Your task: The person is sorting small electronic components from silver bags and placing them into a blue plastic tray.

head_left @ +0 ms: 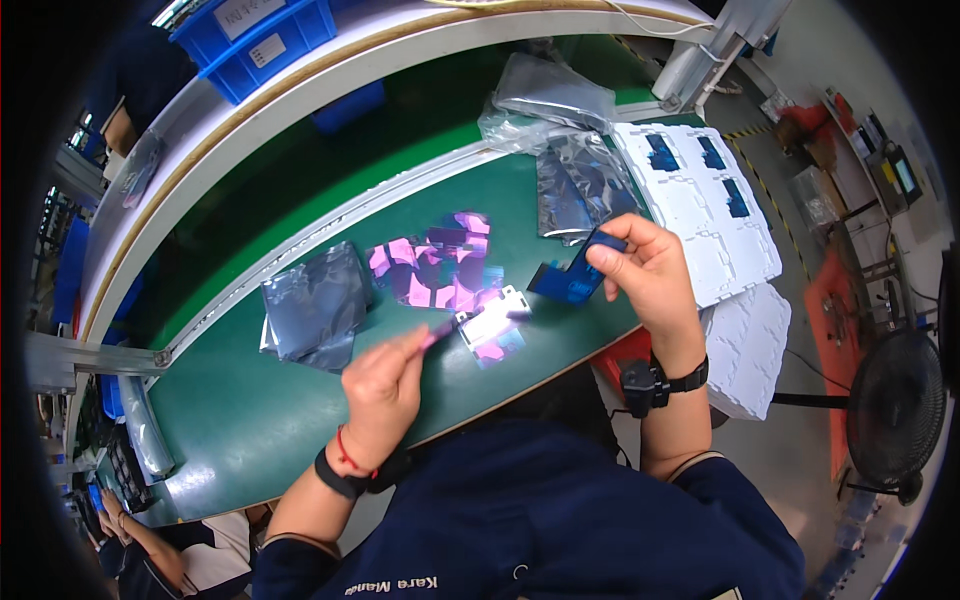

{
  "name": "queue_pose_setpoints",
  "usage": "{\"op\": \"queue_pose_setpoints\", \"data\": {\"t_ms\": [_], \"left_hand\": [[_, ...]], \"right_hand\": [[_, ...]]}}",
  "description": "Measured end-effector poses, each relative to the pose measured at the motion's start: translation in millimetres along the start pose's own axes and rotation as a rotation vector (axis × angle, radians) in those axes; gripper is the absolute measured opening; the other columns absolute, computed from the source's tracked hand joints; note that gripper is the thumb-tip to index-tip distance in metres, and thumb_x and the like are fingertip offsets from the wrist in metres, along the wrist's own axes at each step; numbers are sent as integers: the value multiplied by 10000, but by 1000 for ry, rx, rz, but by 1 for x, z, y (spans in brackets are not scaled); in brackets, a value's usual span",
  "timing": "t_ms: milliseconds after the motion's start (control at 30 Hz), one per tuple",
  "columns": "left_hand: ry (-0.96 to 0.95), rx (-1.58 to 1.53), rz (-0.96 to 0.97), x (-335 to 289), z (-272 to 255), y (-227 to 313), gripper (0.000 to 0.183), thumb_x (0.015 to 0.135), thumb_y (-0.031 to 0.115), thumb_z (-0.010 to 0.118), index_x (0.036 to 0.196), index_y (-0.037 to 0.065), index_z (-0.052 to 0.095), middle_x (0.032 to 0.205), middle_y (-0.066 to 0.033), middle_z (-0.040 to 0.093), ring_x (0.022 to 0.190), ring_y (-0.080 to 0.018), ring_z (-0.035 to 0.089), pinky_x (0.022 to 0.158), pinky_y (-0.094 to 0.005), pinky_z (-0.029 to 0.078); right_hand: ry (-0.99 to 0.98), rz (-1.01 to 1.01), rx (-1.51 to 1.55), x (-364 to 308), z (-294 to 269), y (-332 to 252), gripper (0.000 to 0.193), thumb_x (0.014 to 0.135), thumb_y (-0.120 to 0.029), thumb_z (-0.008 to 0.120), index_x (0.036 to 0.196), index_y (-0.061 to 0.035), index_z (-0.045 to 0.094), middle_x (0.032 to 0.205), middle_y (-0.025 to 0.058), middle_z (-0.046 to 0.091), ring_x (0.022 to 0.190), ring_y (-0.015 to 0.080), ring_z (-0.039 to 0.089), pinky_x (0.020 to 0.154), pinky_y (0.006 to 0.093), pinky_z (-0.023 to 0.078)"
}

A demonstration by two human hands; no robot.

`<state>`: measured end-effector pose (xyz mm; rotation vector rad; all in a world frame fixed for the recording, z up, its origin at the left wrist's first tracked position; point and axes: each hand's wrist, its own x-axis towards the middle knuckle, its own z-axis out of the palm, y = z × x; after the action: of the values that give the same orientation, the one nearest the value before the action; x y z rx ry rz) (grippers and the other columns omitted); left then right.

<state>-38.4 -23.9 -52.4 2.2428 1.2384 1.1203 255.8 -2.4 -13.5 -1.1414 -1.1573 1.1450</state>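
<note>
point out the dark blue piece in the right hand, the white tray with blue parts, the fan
Dark blue piece [574, 282]: head view, its flat face.
White tray [692, 212]: head view, a bare part of its top.
Fan [897, 402]: head view, its round cage.

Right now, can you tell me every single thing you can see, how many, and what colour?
Bench: one, green, across the middle
Pink-purple pieces: many, uncountable, mid-bench
Shiny piece: one, white, between the hands
Thin strip: one, dark purple, in left hand, blurred
Flat piece: one, dark blue, in right hand
Plastic bags: several, grey, bench left and far right
Trays: at least two, white, right and below it
Tray pieces: three, dark blue, upper tray
Bin: at least one, blue, top-left shelf
Fan: one, black, far right
Co-worker: one, lower left
Background clutter: too small to count
Left hand, right hand: one each, bare, over the bench
</note>
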Motion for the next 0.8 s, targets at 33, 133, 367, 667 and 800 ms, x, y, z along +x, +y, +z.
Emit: {"op": "queue_pose_setpoints", "data": {"t_ms": [33, 133, 367, 667, 800], "left_hand": [[7, 11, 3, 10, 1, -3, 253, 714, -91, 613, 946, -6, 666, 894, -145, 682, 813, -280, 672, 723, -344, 539], [73, 242, 192, 21, 15, -11, 221, 693, -72, 653, 896, 10, 681, 905, -136, 686, 867, -287, 669, 752, -354, 536], [-179, -8, 44, 5, 18, -18, 149, 790, 90, 698, 882, -25, 681, 844, -118, 689, 790, -244, 673, 720, -342, 543], [-75, -1275, -733, 42, 9, 14, 226, 951, 140, 540, 1095, -26, 593, 978, -99, 646, 774, -171, 657, 682, -290, 569], [-47, -1334, -699, 39, 13, 17, 191, 918, 72, 575, 1082, -26, 579, 971, -87, 641, 790, -149, 650, 706, -276, 564]], "right_hand": [[-25, 5, 0, 0, 8, -2, 115, 825, -57, 698, 896, -15, 617, 739, -2, 624, 522, 21, 503, 459, 168, 407], [-101, 13, 24, 2, 22, 0, 115, 825, -56, 699, 899, -17, 621, 732, -25, 612, 547, 5, 492, 468, 159, 378], [-147, 51, 9, 2, 27, 4, 109, 825, -50, 696, 891, -14, 617, 729, -22, 609, 552, 7, 501, 471, 155, 385], [-63, -178, -116, 8, 76, 10, 146, 806, -77, 718, 898, -1, 632, 812, 12, 560, 609, 35, 503, 490, 189, 398], [73, -467, -467, 13, 80, 16, 147, 786, -88, 736, 851, 7, 644, 903, 30, 534, 703, 52, 493, 501, 202, 376]]}}
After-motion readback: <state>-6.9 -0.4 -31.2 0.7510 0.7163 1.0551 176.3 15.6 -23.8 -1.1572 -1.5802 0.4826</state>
